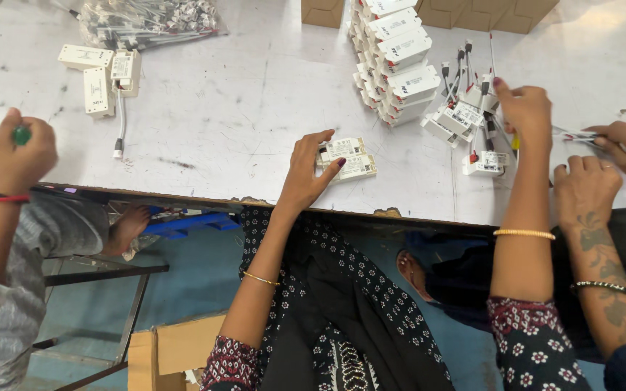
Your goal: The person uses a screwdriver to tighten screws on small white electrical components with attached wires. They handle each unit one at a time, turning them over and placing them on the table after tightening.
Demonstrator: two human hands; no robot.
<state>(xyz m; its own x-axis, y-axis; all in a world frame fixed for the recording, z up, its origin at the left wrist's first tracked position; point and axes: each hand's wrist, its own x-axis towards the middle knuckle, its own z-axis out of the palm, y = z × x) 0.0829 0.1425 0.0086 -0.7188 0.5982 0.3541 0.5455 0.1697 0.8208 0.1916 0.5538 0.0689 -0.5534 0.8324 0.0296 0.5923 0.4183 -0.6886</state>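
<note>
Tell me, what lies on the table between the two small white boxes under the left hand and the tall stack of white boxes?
Nothing: in the head view, only bare, scuffed table separates the two small white boxes from the stack.

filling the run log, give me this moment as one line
left hand: on two stacked white modules | right hand: in wired module pile | table

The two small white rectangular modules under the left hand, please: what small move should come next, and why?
Probably close the left hand on the two small white rectangular modules and lift them. Its fingers lie spread on their near ends, not yet gripping, while the right hand is busy in the pile of wired white modules.
</note>
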